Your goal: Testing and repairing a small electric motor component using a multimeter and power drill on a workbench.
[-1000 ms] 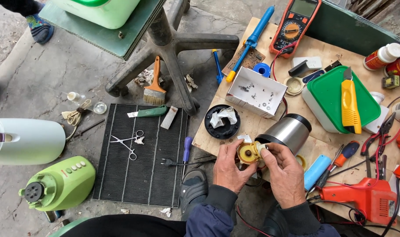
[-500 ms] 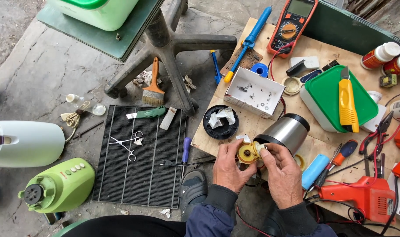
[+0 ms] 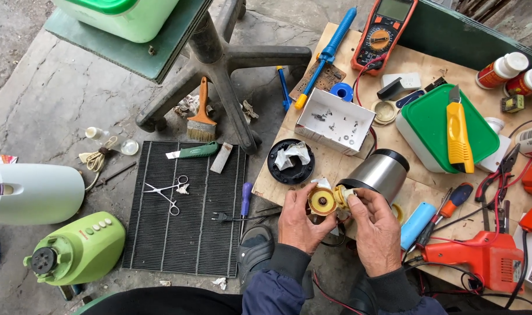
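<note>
My left hand (image 3: 301, 219) grips the round yellow motor part (image 3: 323, 202); my right hand (image 3: 375, 224) pinches its small pale fitting (image 3: 343, 196) at three o'clock. I judge I'm working that fitting loose; next needs a steady twist. The steel cylinder (image 3: 378, 173) lies at one o'clock.

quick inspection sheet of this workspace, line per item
surface: plywood board on a concrete floor
job's things: yellow round part beside a steel cylinder
clutter: multimeter, white screw box, green-lidded tub, yellow knife, orange heat gun, brush, scissors
grippers: left hand and right hand both grip the part
cables: red wires cross the board
surroundings: chair base, green blender base, black mat
</note>
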